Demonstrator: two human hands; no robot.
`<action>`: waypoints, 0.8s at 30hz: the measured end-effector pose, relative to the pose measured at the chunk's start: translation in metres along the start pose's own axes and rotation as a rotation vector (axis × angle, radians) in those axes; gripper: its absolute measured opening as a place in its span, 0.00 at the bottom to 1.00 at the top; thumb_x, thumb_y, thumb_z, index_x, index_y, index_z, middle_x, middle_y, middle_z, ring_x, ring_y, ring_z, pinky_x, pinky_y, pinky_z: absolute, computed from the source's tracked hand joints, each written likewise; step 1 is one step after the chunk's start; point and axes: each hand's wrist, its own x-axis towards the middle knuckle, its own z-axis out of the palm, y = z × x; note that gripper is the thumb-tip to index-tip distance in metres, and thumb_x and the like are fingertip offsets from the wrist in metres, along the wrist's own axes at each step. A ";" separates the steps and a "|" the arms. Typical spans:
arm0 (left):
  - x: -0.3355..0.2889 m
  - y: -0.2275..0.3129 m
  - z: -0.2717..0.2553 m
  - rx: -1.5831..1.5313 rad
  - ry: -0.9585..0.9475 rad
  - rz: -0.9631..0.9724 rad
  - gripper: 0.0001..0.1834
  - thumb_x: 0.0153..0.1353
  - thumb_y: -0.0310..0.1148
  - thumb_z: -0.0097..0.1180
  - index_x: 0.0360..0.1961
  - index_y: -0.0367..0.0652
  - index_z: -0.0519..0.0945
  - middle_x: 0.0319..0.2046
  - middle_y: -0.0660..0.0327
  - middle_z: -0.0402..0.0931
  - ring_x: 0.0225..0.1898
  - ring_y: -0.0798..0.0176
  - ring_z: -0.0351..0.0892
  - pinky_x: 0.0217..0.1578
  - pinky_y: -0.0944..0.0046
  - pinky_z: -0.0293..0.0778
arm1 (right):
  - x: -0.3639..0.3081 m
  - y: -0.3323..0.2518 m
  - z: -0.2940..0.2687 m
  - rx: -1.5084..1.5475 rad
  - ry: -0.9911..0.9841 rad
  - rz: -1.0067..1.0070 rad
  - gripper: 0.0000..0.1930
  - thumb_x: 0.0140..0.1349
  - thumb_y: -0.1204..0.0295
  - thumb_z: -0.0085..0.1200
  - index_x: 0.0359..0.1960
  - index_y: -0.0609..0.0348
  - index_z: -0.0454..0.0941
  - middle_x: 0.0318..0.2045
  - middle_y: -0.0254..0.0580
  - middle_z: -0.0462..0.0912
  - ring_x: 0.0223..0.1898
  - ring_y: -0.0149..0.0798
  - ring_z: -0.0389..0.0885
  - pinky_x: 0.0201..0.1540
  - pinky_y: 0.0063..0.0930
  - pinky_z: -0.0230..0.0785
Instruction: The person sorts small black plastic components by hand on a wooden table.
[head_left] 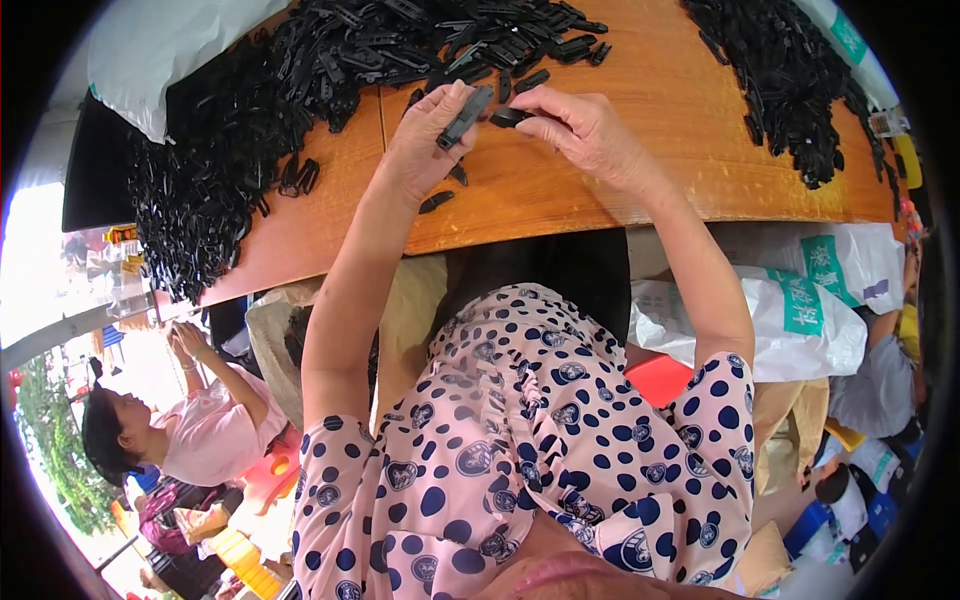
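Over the wooden table (560,195), my left hand (418,138) grips a long, narrow black plastic clip-like part (466,116), with the thumb along its upper end. Just to the right, my right hand (597,135) pinches a small dark curved plastic piece (509,117) between thumb and fingers. The two pieces are close together but apart. Beyond my hands spreads a large heap of similar black parts (345,50). A few loose black parts (437,202) lie near my left wrist.
The heap continues along the table's left side. Another pile of black parts (790,110) covers the right side. White sacks (790,320) stand below the right edge, and a white bag (150,60) lies far left. At the lower left sits another person (215,420) in pink.
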 end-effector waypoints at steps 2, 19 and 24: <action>0.012 -0.001 0.011 0.071 0.028 -0.038 0.12 0.66 0.39 0.54 0.38 0.41 0.76 0.28 0.65 0.75 0.21 0.76 0.69 0.19 0.77 0.62 | 0.001 0.017 -0.002 -0.081 0.051 -0.147 0.12 0.62 0.72 0.55 0.46 0.60 0.76 0.33 0.47 0.80 0.30 0.43 0.79 0.32 0.29 0.72; 0.059 -0.024 0.037 0.740 0.285 0.140 0.33 0.70 0.59 0.33 0.43 0.40 0.78 0.34 0.67 0.75 0.33 0.74 0.70 0.37 0.70 0.68 | 0.027 0.072 0.020 0.179 0.306 0.086 0.09 0.59 0.78 0.56 0.41 0.63 0.75 0.34 0.49 0.81 0.36 0.50 0.81 0.36 0.35 0.74; 0.030 -0.047 0.028 0.254 0.338 0.281 0.16 0.62 0.24 0.58 0.50 0.34 0.75 0.44 0.63 0.78 0.44 0.73 0.74 0.50 0.72 0.70 | 0.027 0.052 0.036 0.189 0.281 0.087 0.10 0.58 0.77 0.57 0.42 0.62 0.75 0.34 0.49 0.80 0.35 0.48 0.82 0.36 0.33 0.74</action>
